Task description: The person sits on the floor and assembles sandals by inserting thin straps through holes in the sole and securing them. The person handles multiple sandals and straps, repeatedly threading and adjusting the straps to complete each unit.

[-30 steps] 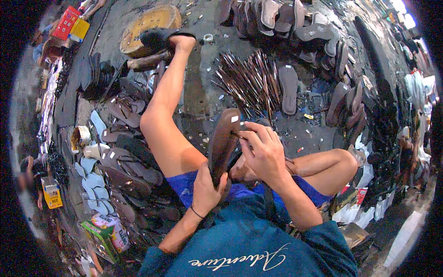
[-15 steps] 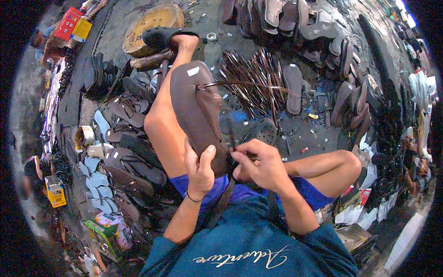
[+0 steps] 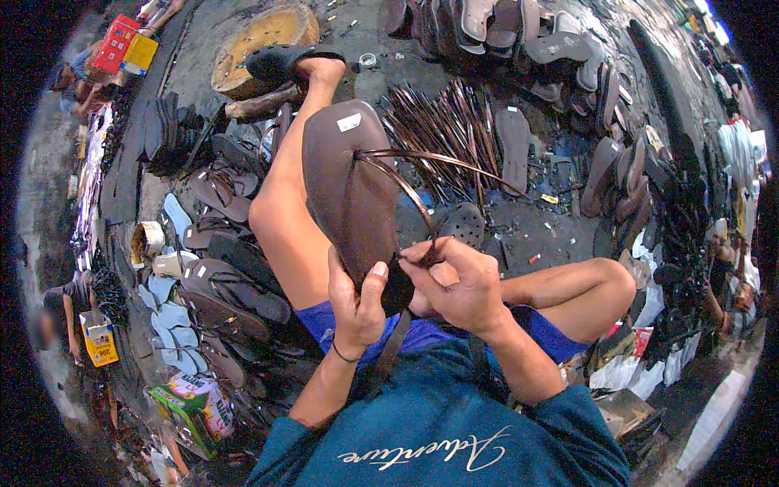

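A brown sandal sole point(image 3: 345, 191) with a small white sticker at its toe is tilted up in front of me. My left hand point(image 3: 355, 312) is closed round its heel end, the thumb lying on top. From the toe hole springs a glossy brown strap point(image 3: 414, 197) with two thin arms. One arm reaches out free to the right; the other curves down to my right hand point(image 3: 458, 284). Thumb and forefinger of that hand pinch the strap's end beside the sole's right edge. A dark patch under the heel partly hides the fingertips' contact.
Beyond the sole lies a heap of loose straps point(image 3: 446, 138), with a single sole point(image 3: 513, 150) beside it. A dark clog point(image 3: 462, 226) stands near my right hand. Many soles point(image 3: 487, 32) are stacked at the far right. Strapped sandals point(image 3: 227, 296) and a wooden stump point(image 3: 264, 49) are leftward.
The sole has turned its top more toward me. The strap's two arms now stand apart, and my right hand has pulled one down toward the heel side. My left hand keeps its hold.
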The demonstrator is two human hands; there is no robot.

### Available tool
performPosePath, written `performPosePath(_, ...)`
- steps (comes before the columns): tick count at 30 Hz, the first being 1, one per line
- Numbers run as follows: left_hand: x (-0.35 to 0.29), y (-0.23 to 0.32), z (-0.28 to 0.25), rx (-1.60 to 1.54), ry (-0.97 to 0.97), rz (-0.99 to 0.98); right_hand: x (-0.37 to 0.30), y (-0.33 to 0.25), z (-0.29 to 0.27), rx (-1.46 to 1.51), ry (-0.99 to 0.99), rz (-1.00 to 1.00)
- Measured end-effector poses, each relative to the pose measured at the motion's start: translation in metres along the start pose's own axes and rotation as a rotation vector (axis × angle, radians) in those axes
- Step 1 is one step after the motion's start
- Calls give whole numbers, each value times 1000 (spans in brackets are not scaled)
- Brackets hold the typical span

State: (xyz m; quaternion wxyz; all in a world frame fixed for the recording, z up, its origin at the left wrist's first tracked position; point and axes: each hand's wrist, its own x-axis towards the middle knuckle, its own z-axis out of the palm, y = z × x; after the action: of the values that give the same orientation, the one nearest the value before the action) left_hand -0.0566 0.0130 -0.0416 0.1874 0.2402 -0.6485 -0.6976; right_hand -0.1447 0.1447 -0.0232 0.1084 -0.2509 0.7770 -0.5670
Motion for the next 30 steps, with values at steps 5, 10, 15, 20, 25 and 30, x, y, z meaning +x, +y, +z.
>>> performPosePath(5, 0, 3, 0, -1, -64, -30, -1, 2, 2, -22, -4, -37)
performPosePath(10, 2, -1, -4, -15, -97, -86, 10, 3, -7, -13, -123, 35)
performPosePath(15, 6, 11, -2, -255, -119, -168, 14, 13, -14, 175, -305, 176)
performPosePath(20, 16, 28, -9, -456, -234, -391, 7, 42, 3, 1014, -347, 576)
performPosePath(25, 12, 19, -20, -363, -212, -373, 6, 58, 7, 978, -527, 502)
performPosePath(30, 27, 20, -40, 25, -347, -272, 8, 45, 8, 380, 84, 230)
